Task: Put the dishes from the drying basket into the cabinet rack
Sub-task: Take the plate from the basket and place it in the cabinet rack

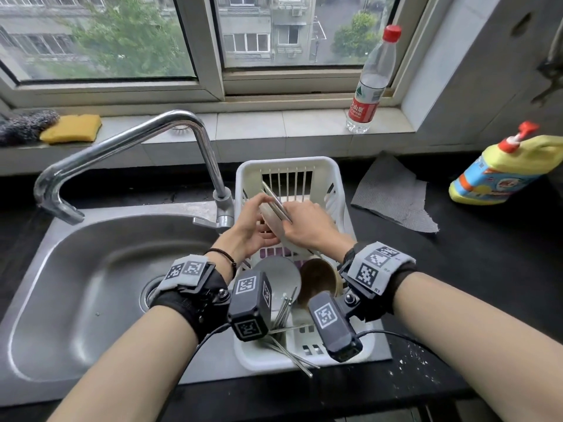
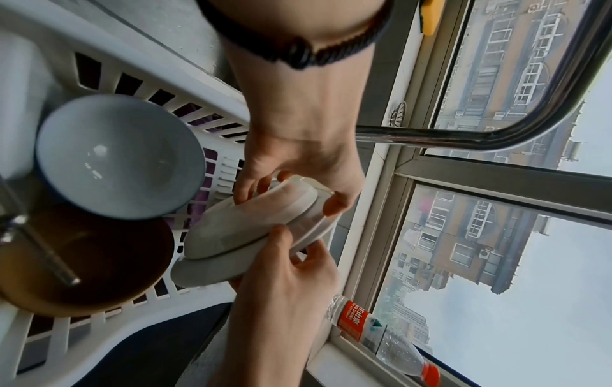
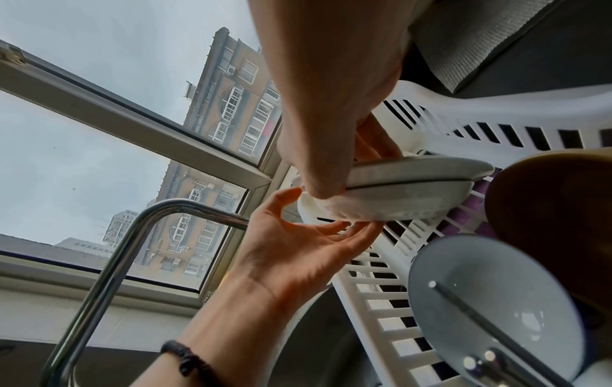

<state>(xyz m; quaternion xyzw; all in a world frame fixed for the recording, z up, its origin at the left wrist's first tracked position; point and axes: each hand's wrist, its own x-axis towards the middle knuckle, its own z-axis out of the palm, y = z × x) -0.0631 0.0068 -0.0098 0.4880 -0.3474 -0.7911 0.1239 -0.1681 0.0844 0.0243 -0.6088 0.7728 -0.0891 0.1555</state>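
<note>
A white slotted drying basket (image 1: pixel 335 178) stands on the counter right of the sink. Two or three pale plates (image 1: pixel 272 219) are stacked together on edge in it. My left hand (image 1: pixel 262 226) pinches the stack from the left, thumb on one face and fingers on the other. My right hand (image 1: pixel 289 220) grips the same plates (image 2: pixel 251 230) from the right, near their upper rim. A grey-blue bowl (image 1: pixel 281 274) and a brown bowl (image 1: pixel 318 278) sit in the basket's near half, with metal chopsticks (image 1: pixel 286 309). No cabinet rack is in view.
The steel sink (image 1: pixel 91 269) and its tall faucet (image 1: pixel 122 141) are close on the left. A water bottle (image 1: pixel 371 83) and a yellow sponge (image 1: pixel 71 127) sit on the window sill. A grey cloth (image 1: pixel 393 193) and a yellow detergent bottle (image 1: pixel 505 169) lie on the dark counter to the right.
</note>
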